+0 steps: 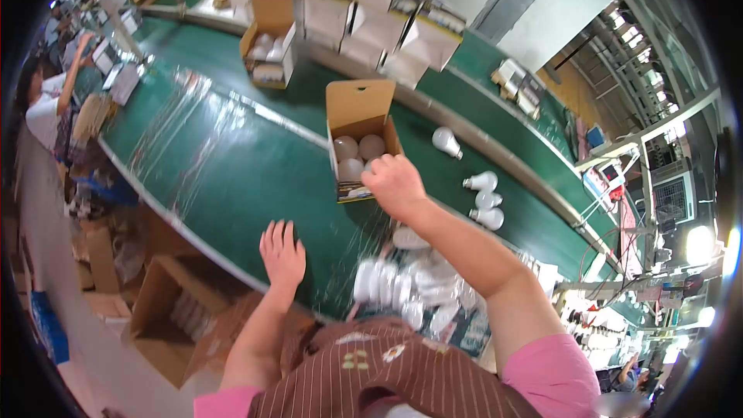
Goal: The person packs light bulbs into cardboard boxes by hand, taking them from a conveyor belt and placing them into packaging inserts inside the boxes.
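Observation:
An open cardboard box (338,186) with its lid flap raised stands on the green work table, holding several round white light bulbs (346,148). At its front right corner is my right hand (396,187), fingers curled closed around a light bulb (371,163) that is mostly covered by them. My left hand (282,254) lies on the table near its front edge, palm down and fingers stretched out, with nothing in it. Loose bulbs (446,142) lie to the right of the box. Beneath my right forearm sits a pile of white bulbs in clear wrap (418,282).
A second open box (268,70) with bulbs stands farther back. White boxes (379,27) are stacked behind a rail (495,139). Below the table at left is a large carton (166,325) with contents. A co-worker (50,108) sits at the far left.

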The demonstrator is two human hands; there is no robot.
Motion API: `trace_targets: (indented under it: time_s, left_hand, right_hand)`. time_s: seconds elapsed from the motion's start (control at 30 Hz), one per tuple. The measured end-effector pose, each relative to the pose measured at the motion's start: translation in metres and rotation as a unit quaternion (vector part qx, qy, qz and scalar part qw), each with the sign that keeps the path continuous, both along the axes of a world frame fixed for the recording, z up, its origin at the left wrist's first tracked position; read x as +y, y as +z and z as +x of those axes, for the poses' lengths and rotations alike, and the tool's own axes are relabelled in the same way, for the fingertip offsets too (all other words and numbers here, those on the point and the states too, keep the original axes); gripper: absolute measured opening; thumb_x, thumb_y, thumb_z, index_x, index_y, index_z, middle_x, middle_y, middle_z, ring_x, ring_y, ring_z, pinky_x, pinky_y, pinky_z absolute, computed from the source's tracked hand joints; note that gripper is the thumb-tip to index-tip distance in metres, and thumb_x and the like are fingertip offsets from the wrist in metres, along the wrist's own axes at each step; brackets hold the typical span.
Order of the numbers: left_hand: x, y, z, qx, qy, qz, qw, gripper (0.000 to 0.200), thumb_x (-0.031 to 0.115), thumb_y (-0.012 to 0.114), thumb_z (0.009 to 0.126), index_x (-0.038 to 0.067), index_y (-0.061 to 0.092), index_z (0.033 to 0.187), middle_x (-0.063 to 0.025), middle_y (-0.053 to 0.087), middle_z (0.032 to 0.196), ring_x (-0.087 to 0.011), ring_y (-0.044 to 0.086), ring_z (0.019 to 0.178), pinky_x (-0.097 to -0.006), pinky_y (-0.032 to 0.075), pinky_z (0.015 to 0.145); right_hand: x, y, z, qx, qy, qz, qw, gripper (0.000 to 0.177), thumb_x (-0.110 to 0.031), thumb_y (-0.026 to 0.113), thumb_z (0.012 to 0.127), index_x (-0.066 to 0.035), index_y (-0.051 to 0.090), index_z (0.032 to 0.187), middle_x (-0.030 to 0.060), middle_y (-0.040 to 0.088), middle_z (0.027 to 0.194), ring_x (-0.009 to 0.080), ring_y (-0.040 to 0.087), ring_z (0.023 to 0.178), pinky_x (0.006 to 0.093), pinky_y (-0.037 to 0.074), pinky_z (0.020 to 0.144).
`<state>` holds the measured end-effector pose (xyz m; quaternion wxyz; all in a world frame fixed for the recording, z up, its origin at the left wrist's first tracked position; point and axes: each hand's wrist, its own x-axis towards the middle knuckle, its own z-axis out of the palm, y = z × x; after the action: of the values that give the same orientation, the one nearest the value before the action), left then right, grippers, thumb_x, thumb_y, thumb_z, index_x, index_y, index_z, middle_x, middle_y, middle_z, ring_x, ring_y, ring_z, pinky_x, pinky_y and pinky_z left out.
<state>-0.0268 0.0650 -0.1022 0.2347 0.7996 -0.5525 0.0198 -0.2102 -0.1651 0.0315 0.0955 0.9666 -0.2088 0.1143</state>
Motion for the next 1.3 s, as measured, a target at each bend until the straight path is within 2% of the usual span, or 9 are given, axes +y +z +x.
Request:
trace_targets:
  time_s: [0.17, 0.33, 0.47, 0.57, 0.7, 0.83, 1.0, 1.17, 1.3]
  left_hand:
    - [-0.002, 0.004, 0.001, 0.016, -0.005, 0.017, 1.0, 0.049, 0.016, 0.064, 0.083, 0.005, 0.055, 0.13, -0.0151, 0.05, 0.135, -0.0371, 0.041, 0.133, -0.0536, 0.03, 0.112]
    - [-0.005, 0.002, 0.004, 0.031, 0.0, 0.053, 0.998, 0.051, 0.017, 0.065, 0.082, 0.004, 0.055, 0.13, -0.0156, 0.049, 0.136, -0.0383, 0.04, 0.133, -0.0553, 0.028, 0.113]
    - [-0.007, 0.0, 0.005, 0.042, 0.002, 0.079, 0.996, 0.053, 0.017, 0.064, 0.08, 0.005, 0.055, 0.131, -0.0158, 0.048, 0.137, -0.0391, 0.039, 0.134, -0.0567, 0.027, 0.113]
    - [-0.008, -0.004, 0.009, 0.049, 0.003, 0.095, 0.994, 0.055, 0.018, 0.064, 0.078, 0.005, 0.055, 0.131, -0.0159, 0.048, 0.137, -0.0396, 0.038, 0.134, -0.0573, 0.026, 0.113]
    - [-0.008, -0.004, 0.01, 0.058, 0.005, 0.093, 0.994, 0.056, 0.019, 0.064, 0.077, 0.005, 0.055, 0.131, -0.016, 0.049, 0.137, -0.0394, 0.039, 0.134, -0.0568, 0.027, 0.113]
    - [-0.006, -0.005, 0.011, 0.048, 0.011, 0.08, 0.996, 0.054, 0.02, 0.064, 0.078, 0.007, 0.057, 0.13, -0.0145, 0.05, 0.136, -0.0382, 0.042, 0.131, -0.0562, 0.029, 0.111]
    - [-0.007, -0.001, 0.011, 0.033, 0.007, 0.041, 0.999, 0.051, 0.02, 0.062, 0.08, 0.006, 0.058, 0.129, -0.0152, 0.051, 0.135, -0.0369, 0.043, 0.131, -0.0545, 0.03, 0.112]
    - [-0.002, 0.0, 0.008, 0.024, -0.006, -0.011, 1.0, 0.05, 0.016, 0.064, 0.08, 0.005, 0.057, 0.128, -0.0156, 0.052, 0.134, -0.0368, 0.043, 0.13, -0.0531, 0.033, 0.11]
    - [-0.005, -0.032, 0.029, 0.309, 0.087, -0.08, 0.944, 0.043, 0.016, 0.064, 0.088, 0.004, 0.056, 0.129, -0.0157, 0.057, 0.134, -0.033, 0.053, 0.125, -0.0416, 0.037, 0.11]
  right_hand:
    - [-0.098, -0.029, 0.068, -0.091, -0.045, -0.026, 0.994, 0.006, -0.01, 0.063, 0.075, -0.011, 0.062, 0.081, 0.0068, 0.058, 0.084, 0.0253, 0.059, 0.084, 0.0366, 0.049, 0.075]
    - [-0.179, 0.098, 0.12, -0.3, -0.004, -0.15, 0.942, 0.005, -0.01, 0.058, 0.084, -0.007, 0.056, 0.086, 0.0114, 0.057, 0.085, 0.0307, 0.057, 0.086, 0.0435, 0.048, 0.077]
    - [-0.335, 0.182, 0.116, -0.382, -0.13, -0.059, 0.913, 0.064, -0.04, 0.069, 0.084, -0.004, 0.053, 0.134, 0.0203, 0.063, 0.121, 0.0374, 0.058, 0.112, 0.0468, 0.045, 0.101]
    - [-0.424, 0.203, 0.115, -0.289, -0.211, 0.115, 0.927, 0.073, -0.048, 0.074, 0.079, 0.0, 0.053, 0.13, 0.0179, 0.065, 0.11, 0.0265, 0.065, 0.088, 0.0389, 0.054, 0.078]
    - [-0.41, 0.224, 0.117, -0.165, -0.262, 0.331, 0.891, 0.055, -0.05, 0.075, 0.08, -0.004, 0.064, 0.107, 0.0046, 0.061, 0.08, 0.0081, 0.054, 0.062, 0.0271, 0.042, 0.048]
    - [-0.378, 0.235, 0.098, -0.232, -0.181, 0.375, 0.879, 0.031, -0.034, 0.073, 0.085, -0.004, 0.07, 0.091, -0.0002, 0.061, 0.073, 0.006, 0.05, 0.06, 0.0255, 0.038, 0.051]
    - [-0.257, 0.246, 0.049, -0.248, -0.135, 0.285, 0.916, 0.033, -0.017, 0.073, 0.083, 0.002, 0.068, 0.11, 0.0039, 0.069, 0.087, 0.0062, 0.057, 0.071, 0.0234, 0.046, 0.063]
    - [-0.084, 0.143, 0.026, -0.177, -0.055, 0.207, 0.961, 0.015, -0.013, 0.071, 0.082, -0.01, 0.067, 0.096, 0.0128, 0.066, 0.091, 0.0327, 0.064, 0.087, 0.0386, 0.052, 0.075]
    - [0.021, 0.035, 0.016, -0.098, 0.013, 0.156, 0.983, 0.019, -0.012, 0.075, 0.075, -0.009, 0.067, 0.091, 0.0057, 0.065, 0.096, 0.0269, 0.066, 0.088, 0.0384, 0.053, 0.07]
